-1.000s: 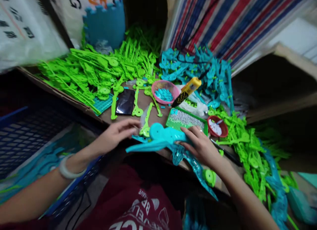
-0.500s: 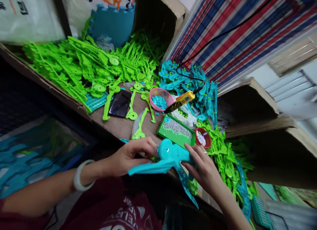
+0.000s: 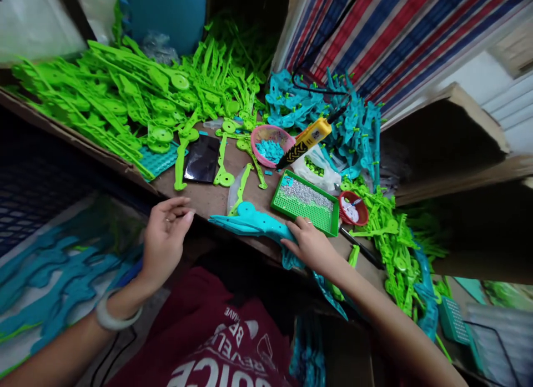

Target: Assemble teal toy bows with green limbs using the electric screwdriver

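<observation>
My right hand (image 3: 310,242) grips one end of a blue plastic part (image 3: 258,221), long and with a round disc, at the table's front edge. The thumb is on the near side and the fingers lie over the top. More blue plastic hangs below that hand, partly hidden. My left hand (image 3: 165,237) is off the part, in the air to its left, fingers loosely bent, thumb apart, nothing visible in it. Just beyond the part are a green tray (image 3: 337,220) of small silvery screws and a lime-green plastic part (image 3: 240,191).
A yellow-and-black electric screwdriver (image 3: 310,138) leans by a pink basket (image 3: 255,148) of small blue pieces. A red bowl (image 3: 363,214) holds white pieces. Lime-green parts (image 3: 125,98) heap at left, blue parts (image 3: 325,106) at back. A dark flat panel (image 3: 201,159) lies left.
My left hand has let go of the blue plastic part and moved left. The part has been lowered to the table edge and turned, with my right hand still on it. The view has shifted.
</observation>
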The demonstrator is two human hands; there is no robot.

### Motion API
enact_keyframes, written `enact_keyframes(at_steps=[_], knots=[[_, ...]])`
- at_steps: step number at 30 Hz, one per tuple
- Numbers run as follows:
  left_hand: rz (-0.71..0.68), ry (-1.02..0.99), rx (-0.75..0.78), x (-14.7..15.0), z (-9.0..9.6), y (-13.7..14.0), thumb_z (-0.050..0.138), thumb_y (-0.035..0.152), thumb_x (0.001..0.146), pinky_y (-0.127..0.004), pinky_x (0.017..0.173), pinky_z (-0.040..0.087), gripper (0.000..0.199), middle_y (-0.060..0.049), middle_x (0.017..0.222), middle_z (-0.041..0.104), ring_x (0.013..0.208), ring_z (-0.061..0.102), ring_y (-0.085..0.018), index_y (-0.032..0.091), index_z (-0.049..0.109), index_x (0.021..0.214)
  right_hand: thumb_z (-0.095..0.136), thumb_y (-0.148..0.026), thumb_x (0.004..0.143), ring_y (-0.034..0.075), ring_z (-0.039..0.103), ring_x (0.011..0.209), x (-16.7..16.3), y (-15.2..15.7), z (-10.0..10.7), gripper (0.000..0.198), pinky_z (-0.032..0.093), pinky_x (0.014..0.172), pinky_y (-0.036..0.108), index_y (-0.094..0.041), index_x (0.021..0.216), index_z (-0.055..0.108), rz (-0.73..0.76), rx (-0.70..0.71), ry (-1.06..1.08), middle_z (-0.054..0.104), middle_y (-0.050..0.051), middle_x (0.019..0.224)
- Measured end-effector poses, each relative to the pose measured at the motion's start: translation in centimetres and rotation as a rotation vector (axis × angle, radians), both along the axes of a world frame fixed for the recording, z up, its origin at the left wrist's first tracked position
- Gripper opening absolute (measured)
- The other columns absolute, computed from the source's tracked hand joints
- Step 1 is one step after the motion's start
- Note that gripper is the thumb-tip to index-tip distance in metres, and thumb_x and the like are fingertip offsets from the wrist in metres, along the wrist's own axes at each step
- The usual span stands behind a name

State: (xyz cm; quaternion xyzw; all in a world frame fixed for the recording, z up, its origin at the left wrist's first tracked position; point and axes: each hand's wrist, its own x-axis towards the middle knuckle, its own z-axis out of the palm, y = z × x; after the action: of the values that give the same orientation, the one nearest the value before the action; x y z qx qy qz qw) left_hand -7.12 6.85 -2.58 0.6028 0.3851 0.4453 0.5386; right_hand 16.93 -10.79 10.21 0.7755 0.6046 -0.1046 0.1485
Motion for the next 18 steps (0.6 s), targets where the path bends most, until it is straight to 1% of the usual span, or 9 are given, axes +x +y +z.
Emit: enact_keyframes(at_steps=[3, 5, 8, 10, 11, 13, 14, 16, 18], knots=[[-0.046, 0.008, -0.014, -0.2, 0.0, -1.1, 0.062, 0.039, 0.092, -0.031, 0.084, 0.057, 0.034, -0.008, 0.12, 0.062, 0.098, 0.066, -0.018, 0.023, 0.054, 0.12, 0.056, -0.041, 0.097, 0.03, 0.058, 0.106, -0.1, 0.2, -0.3, 0.036, 0.052, 0.088, 0.041, -0.014, 0.12, 0.061, 0.003, -0.004, 0.0, 0.059, 0.014, 0.107], [-0.052, 0.025, 0.018, -0.1, 0.2, -2.0, 0.061, 0.037, 0.092, -0.032, 0.083, 0.057, 0.033, -0.008, 0.12, 0.061, 0.095, 0.065, -0.017, 0.023, 0.053, 0.121, 0.057, -0.041, 0.096, 0.03, 0.058, 0.105, -0.1, 0.4, -0.3, 0.036, 0.053, 0.086, 0.041, -0.013, 0.119, 0.062, 0.019, -0.024, 0.027, 0.059, 0.015, 0.108], [-0.082, 0.054, 0.136, -0.1, 0.6, -3.6, 0.058, 0.033, 0.093, -0.034, 0.081, 0.058, 0.03, -0.009, 0.123, 0.055, 0.093, 0.065, -0.017, 0.024, 0.051, 0.121, 0.058, -0.041, 0.096, 0.029, 0.059, 0.102, -0.1, 0.7, -0.4, 0.035, 0.053, 0.081, 0.039, -0.014, 0.117, 0.063, 0.014, -0.056, 0.047, 0.059, 0.016, 0.108], [-0.139, 0.05, 0.238, -0.4, 1.0, -4.9, 0.058, 0.027, 0.093, -0.036, 0.08, 0.059, 0.029, -0.01, 0.125, 0.052, 0.093, 0.066, -0.018, 0.025, 0.051, 0.121, 0.06, -0.041, 0.095, 0.029, 0.059, 0.104, -0.3, 1.0, -0.5, 0.037, 0.053, 0.084, 0.039, -0.013, 0.118, 0.064, -0.019, -0.063, 0.053, 0.059, 0.016, 0.109], [-0.178, 0.045, 0.305, -0.5, 1.1, -5.6, 0.06, 0.023, 0.092, -0.037, 0.08, 0.06, 0.03, -0.009, 0.123, 0.053, 0.095, 0.066, -0.019, 0.025, 0.052, 0.12, 0.061, -0.042, 0.094, 0.03, 0.058, 0.106, -0.5, 1.1, -0.7, 0.038, 0.053, 0.087, 0.04, -0.012, 0.118, 0.065, -0.034, -0.071, 0.066, 0.059, 0.017, 0.11], [-0.319, 0.024, 0.474, -0.7, 1.5, -7.0, 0.064, 0.013, 0.087, -0.037, 0.083, 0.059, 0.034, -0.007, 0.114, 0.059, 0.097, 0.066, -0.02, 0.025, 0.055, 0.118, 0.064, -0.045, 0.092, 0.029, 0.058, 0.108, -0.8, 1.4, -1.2, 0.043, 0.051, 0.092, 0.041, -0.01, 0.117, 0.066, -0.042, -0.094, 0.115, 0.059, 0.018, 0.114], [-0.436, 0.008, 0.561, -0.5, 1.6, -7.7, 0.065, 0.009, 0.086, -0.037, 0.084, 0.058, 0.036, -0.006, 0.11, 0.062, 0.098, 0.066, -0.021, 0.025, 0.056, 0.116, 0.066, -0.046, 0.09, 0.029, 0.058, 0.108, -0.8, 1.5, -1.5, 0.045, 0.051, 0.094, 0.041, -0.009, 0.115, 0.067, -0.045, -0.105, 0.135, 0.059, 0.019, 0.115], [-0.733, -0.041, 0.709, 0.3, 1.7, -9.2, 0.063, 0.004, 0.086, -0.035, 0.086, 0.056, 0.033, -0.007, 0.106, 0.067, 0.098, 0.066, -0.02, 0.021, 0.059, 0.115, 0.063, -0.048, 0.091, 0.026, 0.057, 0.109, -0.5, 1.6, -2.3, 0.048, 0.048, 0.099, 0.04, -0.008, 0.117, 0.067, -0.03, -0.105, 0.162, 0.06, 0.016, 0.117], [-0.997, -0.084, 0.817, 1.7, 1.6, -10.9, 0.058, 0.006, 0.091, -0.034, 0.084, 0.055, 0.025, -0.009, 0.107, 0.069, 0.097, 0.066, -0.02, 0.017, 0.06, 0.114, 0.061, -0.049, 0.092, 0.024, 0.058, 0.108, 0.0, 1.6, -3.1, 0.049, 0.048, 0.1, 0.038, -0.007, 0.114, 0.068, -0.058, -0.101, 0.169, 0.061, 0.015, 0.118]])
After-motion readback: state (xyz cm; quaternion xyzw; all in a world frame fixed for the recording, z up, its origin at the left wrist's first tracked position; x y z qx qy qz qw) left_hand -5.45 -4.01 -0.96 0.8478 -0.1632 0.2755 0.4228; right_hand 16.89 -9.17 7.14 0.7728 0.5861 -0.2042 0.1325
